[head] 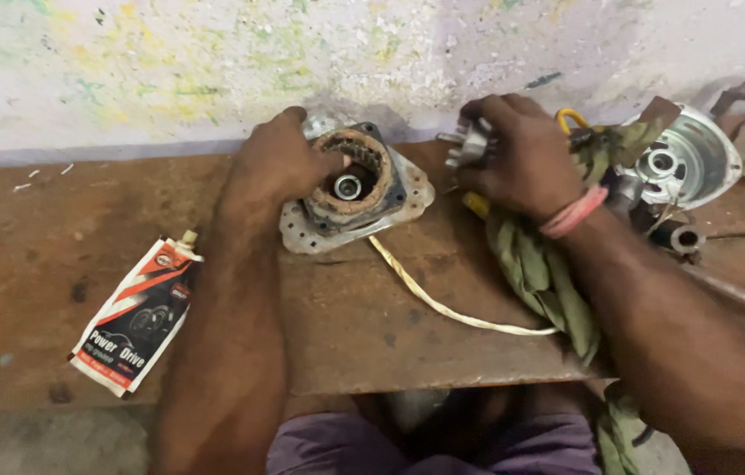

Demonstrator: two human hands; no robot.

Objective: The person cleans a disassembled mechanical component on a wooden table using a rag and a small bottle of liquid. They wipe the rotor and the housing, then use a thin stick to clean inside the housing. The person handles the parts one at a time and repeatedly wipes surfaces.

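Head view — steep downward, close over workbench (56, 229)

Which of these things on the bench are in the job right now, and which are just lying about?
In hand:
- left hand on the motor housing with its copper winding
- right hand gripping a small metal part
- cream wire trailing from the housing

Lying about:
- sachet with a nozzle
- green rag
- round metal cover

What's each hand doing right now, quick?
Left hand: resting on the rusty motor housing, fingers at its rim; grip cannot be told.
Right hand: closed on a small metal part.
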